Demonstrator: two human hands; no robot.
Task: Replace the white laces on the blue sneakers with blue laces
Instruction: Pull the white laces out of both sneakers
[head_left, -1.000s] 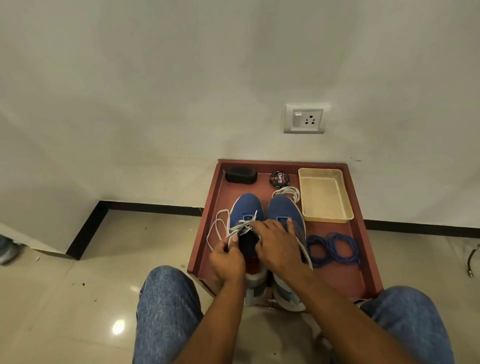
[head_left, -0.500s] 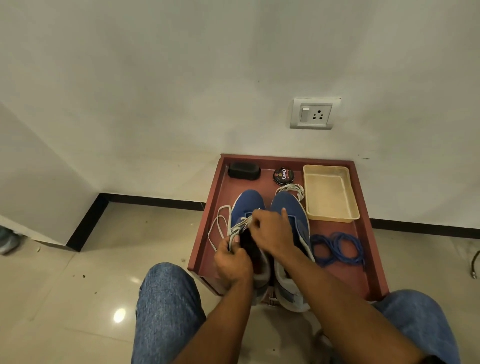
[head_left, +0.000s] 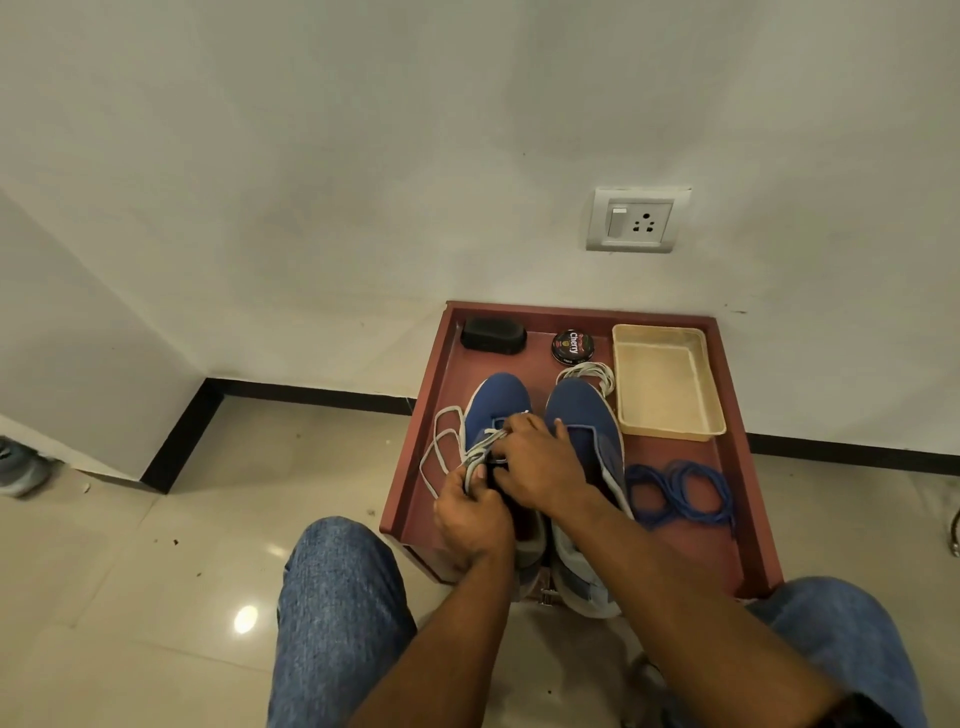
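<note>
Both hands, left hand (head_left: 470, 512) and right hand (head_left: 540, 462), grip the white lace (head_left: 480, 452) half out of the left sneaker (head_left: 496, 397), one lace (head_left: 587, 373) already removed, blue laces (head_left: 680, 493) untouched.

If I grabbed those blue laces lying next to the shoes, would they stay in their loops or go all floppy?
Probably floppy. The blue laces lie on the red tray in loose, uneven coils, so they would likely sag and unwind when lifted. They look thin, so they are probably very light. The overlapping loops might tangle if you grab just one strand.
</note>
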